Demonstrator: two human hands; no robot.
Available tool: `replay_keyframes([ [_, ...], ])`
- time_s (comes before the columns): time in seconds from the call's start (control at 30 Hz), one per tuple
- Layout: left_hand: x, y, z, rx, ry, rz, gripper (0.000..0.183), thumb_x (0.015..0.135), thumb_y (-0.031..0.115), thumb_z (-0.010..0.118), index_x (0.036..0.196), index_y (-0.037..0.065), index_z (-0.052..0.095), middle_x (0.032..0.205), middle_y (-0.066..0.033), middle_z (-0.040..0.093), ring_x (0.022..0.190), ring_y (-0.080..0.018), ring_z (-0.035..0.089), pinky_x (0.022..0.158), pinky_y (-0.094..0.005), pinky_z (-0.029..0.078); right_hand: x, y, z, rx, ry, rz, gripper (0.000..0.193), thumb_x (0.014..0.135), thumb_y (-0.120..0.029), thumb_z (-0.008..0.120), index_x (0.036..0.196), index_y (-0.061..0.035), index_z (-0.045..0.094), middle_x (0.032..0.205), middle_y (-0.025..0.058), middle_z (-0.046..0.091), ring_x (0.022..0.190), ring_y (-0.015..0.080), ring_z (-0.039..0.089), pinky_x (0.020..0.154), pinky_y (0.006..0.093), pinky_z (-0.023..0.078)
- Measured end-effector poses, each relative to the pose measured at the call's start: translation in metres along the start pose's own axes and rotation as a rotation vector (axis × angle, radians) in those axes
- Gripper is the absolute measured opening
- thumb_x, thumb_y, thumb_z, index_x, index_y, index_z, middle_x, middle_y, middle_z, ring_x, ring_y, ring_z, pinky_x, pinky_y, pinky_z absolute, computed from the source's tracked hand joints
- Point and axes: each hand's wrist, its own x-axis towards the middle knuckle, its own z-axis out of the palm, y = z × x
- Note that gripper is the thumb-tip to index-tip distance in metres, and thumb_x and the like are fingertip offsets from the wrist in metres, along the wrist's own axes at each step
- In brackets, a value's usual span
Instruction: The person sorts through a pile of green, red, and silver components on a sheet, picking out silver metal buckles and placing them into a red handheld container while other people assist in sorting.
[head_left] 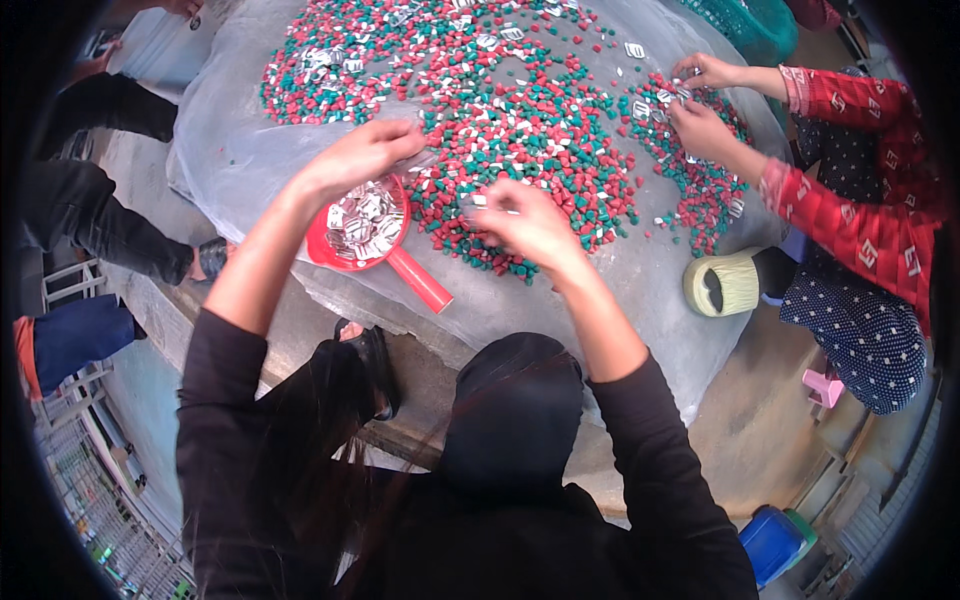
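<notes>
My left hand hangs over the near left edge of a heap of small red, green and white pieces. Its fingers are drawn together, and what they hold, if anything, is hidden. Just below that hand sits a red plastic scoop with a round bowl and a straight handle. Shiny silver-and-white flat pieces lie inside the bowl. Over the near part of the heap is my right hand, slightly blurred, its fingers closed around a small whitish piece at the fingertips.
A translucent plastic sheet lies under the heap. On the right, a co-worker's hands reach into a smaller pile. A green mesh basket stands at the far right. Another person's dark-clothed legs are at the left.
</notes>
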Motion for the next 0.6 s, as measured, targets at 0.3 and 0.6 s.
replay_keyframes([
  [0.3, -0.047, -0.087, 0.000, 0.855, 0.259, -0.111, 0.023, 0.079, 0.020, 0.056, 0.087, -0.001, 0.061, 0.081, -0.0243, 0.062, 0.081, -0.0367, 0.062, 0.073, -0.0436, 0.049, 0.041, -0.022, 0.087, -0.566, 0.069, -0.377, 0.027, 0.072, -0.021, 0.064, 0.092, -0.0040, 0.064, 0.095, 0.0182, 0.060, 0.093, 0.0307, 0.057, 0.084, 0.0389, 0.046],
  [0.6, -0.084, -0.057, -0.005, 0.659, 0.473, -0.089, 0.018, 0.081, 0.015, 0.054, 0.094, 0.004, 0.061, 0.087, -0.0172, 0.065, 0.086, -0.0339, 0.061, 0.076, -0.0419, 0.048, 0.058, 0.019, -0.077, -1.193, 0.322, -0.413, 0.018, 0.073, -0.010, 0.064, 0.092, -0.0100, 0.064, 0.099, 0.0050, 0.058, 0.095, 0.0252, 0.057, 0.077, 0.0380, 0.048],
])
